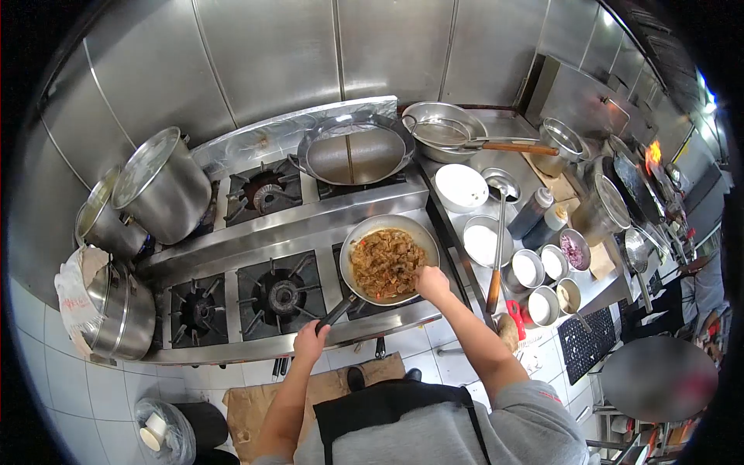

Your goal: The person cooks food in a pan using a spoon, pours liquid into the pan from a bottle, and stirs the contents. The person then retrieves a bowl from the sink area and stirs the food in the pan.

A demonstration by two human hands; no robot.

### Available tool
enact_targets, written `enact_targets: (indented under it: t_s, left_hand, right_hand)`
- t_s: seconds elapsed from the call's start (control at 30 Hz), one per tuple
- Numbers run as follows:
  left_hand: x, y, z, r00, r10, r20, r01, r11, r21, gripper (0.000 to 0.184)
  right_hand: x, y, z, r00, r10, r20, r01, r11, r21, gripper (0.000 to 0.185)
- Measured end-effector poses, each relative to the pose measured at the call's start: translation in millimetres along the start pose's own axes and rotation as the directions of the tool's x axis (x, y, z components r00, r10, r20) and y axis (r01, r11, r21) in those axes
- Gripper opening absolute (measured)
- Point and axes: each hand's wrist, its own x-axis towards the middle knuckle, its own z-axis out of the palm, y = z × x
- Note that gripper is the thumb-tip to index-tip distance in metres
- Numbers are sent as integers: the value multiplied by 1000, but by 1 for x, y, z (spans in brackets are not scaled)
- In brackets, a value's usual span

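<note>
Grey metal frying pan sits on the front-row burner at the right end of the stove. Brown, saucy chopped food with a few red bits covers most of its base.

Left hand: grip closed round the black pan handle, which points toward the person and slightly left. Right hand: at the pan's right front rim, fingers look curled; can't tell if that grip is closed on anything, inner side hidden.

Around the pan: two uncovered front burners to its left, wide two-section pan behind it on the back row. Left end of stove: tall steel pot with a smaller one beside it, plus another pot nearer the person, plastic on top.

Steel bench right of the stove. On it: white bowl, bowl of white contents, wooden-handled ladle, two dark bottles, group of small metal containers, one with chopped purple pieces. Wooden-handled strainer lies across a big metal bowl at the back.

Far right: flame by some dark pans.
</note>
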Motion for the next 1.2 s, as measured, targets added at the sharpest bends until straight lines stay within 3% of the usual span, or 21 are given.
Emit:
enact_targets:
  t_s: [0.2,0.23,0.33,0.47,0.53,0.63,0.77,0.87,1.03,1.13,1.2]
  left_hand:
    - [-5,5,-4,997,-26,71,28,999,-21,47]
    - [-7,6,-6,997,-30,74,32,999,-28,47]
    - [-5,6,-11,997,-36,65,38,999,-27,47]
    - [-10,6,-11,997,-37,62,38,999,-13,47]
    - [-11,7,-10,997,-38,64,40,999,-21,46]
    - [-14,2,-8,995,-48,82,52,998,-42,46]
    - [-11,3,-13,992,-63,105,72,994,-82,46]
    - [-13,7,-20,993,-62,98,68,995,-66,46]
    - [-8,0,-27,989,-60,137,68,996,-57,46]
    - [-7,-3,-28,985,-35,171,49,996,-79,46]
    - [-5,-12,-24,983,-22,182,43,993,-111,45]
  right_hand:
    - [-7,-10,-37,985,-128,-116,142,983,120,18]
    - [-4,-14,-25,985,-138,-101,144,988,48,18]
    - [-2,-20,-2,1000,-6,-1,6,997,79,20]
    - [-8,-8,-41,993,-118,7,117,986,115,23]
    - [-18,-8,-54,995,-84,58,80,994,70,24]
    - [-20,-8,-16,994,3,108,-10,998,60,18]
    - [-35,-11,-46,993,-96,68,86,987,137,22]
    - [-42,-3,-40,989,-40,142,30,997,75,21]
    - [-39,-10,-35,993,-33,110,31,999,14,21]
    - [-37,-50,-59,987,-142,79,144,989,-24,22]
    - [-30,-63,-40,988,-128,85,132,990,-40,23]
